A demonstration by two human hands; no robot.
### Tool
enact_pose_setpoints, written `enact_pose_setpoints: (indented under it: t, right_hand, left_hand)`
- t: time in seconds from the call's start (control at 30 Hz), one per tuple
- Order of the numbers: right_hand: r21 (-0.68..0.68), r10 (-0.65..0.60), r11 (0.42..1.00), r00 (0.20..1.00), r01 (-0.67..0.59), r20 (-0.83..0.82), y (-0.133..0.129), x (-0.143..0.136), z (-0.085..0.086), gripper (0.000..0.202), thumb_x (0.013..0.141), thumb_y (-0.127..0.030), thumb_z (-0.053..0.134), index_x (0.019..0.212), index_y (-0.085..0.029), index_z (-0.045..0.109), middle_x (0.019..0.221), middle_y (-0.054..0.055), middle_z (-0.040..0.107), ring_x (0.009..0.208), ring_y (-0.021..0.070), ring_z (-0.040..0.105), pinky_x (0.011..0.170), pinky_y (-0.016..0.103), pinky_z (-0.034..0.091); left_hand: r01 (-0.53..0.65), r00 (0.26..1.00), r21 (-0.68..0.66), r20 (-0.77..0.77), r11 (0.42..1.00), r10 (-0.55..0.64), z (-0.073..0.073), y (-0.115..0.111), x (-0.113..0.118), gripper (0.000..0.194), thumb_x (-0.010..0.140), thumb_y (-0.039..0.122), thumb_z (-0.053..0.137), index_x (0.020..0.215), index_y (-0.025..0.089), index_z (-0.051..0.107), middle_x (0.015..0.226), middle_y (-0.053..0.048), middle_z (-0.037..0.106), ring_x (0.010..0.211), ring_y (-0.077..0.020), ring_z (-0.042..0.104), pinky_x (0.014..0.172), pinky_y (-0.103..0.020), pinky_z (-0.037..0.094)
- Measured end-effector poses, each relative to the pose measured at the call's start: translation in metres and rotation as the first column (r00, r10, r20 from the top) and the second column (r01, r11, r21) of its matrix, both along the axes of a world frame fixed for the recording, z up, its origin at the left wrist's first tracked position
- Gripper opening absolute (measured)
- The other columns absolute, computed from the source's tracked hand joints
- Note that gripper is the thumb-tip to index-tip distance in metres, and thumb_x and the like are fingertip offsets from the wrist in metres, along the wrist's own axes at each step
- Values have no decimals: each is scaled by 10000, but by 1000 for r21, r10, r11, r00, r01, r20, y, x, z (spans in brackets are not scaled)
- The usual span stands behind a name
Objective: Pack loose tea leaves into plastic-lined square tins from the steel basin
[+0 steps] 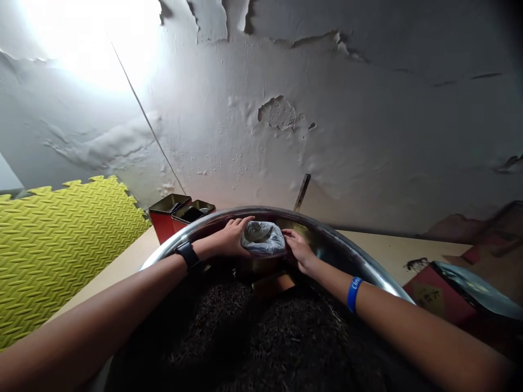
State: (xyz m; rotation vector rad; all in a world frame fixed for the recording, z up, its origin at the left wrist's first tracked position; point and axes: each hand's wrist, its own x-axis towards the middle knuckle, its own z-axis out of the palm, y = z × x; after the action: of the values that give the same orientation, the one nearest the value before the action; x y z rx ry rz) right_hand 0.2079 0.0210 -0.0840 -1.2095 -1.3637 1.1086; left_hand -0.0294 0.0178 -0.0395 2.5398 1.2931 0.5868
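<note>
Both my hands hold a tin with a clear plastic liner (pixel 273 243) over the far part of a large metal basin (pixel 379 272). My left hand (pixel 233 237) wraps round its left side, and my right hand (pixel 299 249) grips its right side. The liner is folded out over the rim, and the tin's inside shows dark. Below it, dark loose dried leaves or shreds (pixel 286 332) fill the basin. A small reddish-gold piece, perhaps a lid (pixel 273 284), lies on them just beneath the tin.
Two open red tins (pixel 162 220) stand behind the basin's left rim. A yellow foam mat (pixel 69 239) is at the left. A red box with plastic (pixel 447 296) sits at the right on the pale table (pixel 378 250). Behind is a peeling wall.
</note>
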Motion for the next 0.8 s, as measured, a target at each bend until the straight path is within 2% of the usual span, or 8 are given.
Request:
enact_pose_setpoints:
  t: [0.1,0.2,0.27,0.37,0.43,0.53,0.67,0.8]
  right_hand:
    - [79,22,996,989,-34,149,-5,8,27,193,738,-277,540,906,-191,577,775,37,611,671,180,561,646,314,465]
    - [320,-35,945,949,-71,313,-9,3,70,197,756,-196,535,938,-204,609,998,61,611,962,200,538,919,312,378]
    - [515,-122,828,825,-222,552,-7,-10,97,197,829,-207,461,960,-191,608,1012,81,617,979,204,535,936,304,351]
    - [361,-69,843,586,-398,808,10,-30,117,195,850,-205,447,925,-197,626,996,78,645,957,202,556,887,284,353]
    - [266,-38,897,539,-352,841,25,-33,113,144,825,-238,509,809,-175,636,917,110,660,906,232,573,818,300,369]
    - [173,11,945,554,-278,832,37,-22,92,331,820,-363,539,547,-177,544,655,98,618,702,223,571,670,297,362]
    - [157,29,964,675,-213,737,30,-8,62,470,854,-515,424,517,-188,445,562,28,523,587,167,491,575,273,311]
    - [75,54,991,835,-113,548,30,-16,51,521,841,-647,328,558,-211,356,503,-19,420,497,131,415,515,267,333]
  left_hand:
    - [70,995,-205,85,976,-53,6,1,-6,1216,543,499,781,1466,141,75,1454,-213,268,1298,-332,353,1070,-439,297]
    - [163,980,-396,173,904,-101,12,2,-11,1155,610,503,759,1465,152,66,1431,-193,337,1273,-288,401,1035,-385,344]
    - [211,965,-451,237,867,-112,16,3,-13,901,740,536,646,1431,159,207,1366,-157,436,1208,-245,466,964,-330,400]
    - [162,958,-403,283,901,-46,18,4,-11,555,889,551,410,1256,140,468,1228,-125,554,1049,-201,549,841,-280,440]
    - [96,964,-316,265,944,-9,16,7,-9,510,912,536,356,1152,129,548,1146,-111,598,968,-188,565,806,-270,433]
    - [74,967,-246,254,967,-9,12,12,-9,480,905,517,371,1071,123,589,1062,-91,628,898,-178,560,774,-260,425]
    - [125,942,-328,335,936,-8,8,18,-7,452,878,509,420,967,109,611,939,-72,635,784,-157,539,680,-244,414]
    - [184,924,-399,382,898,-20,5,17,0,392,848,475,486,944,117,614,845,-44,616,694,-124,511,611,-222,391]
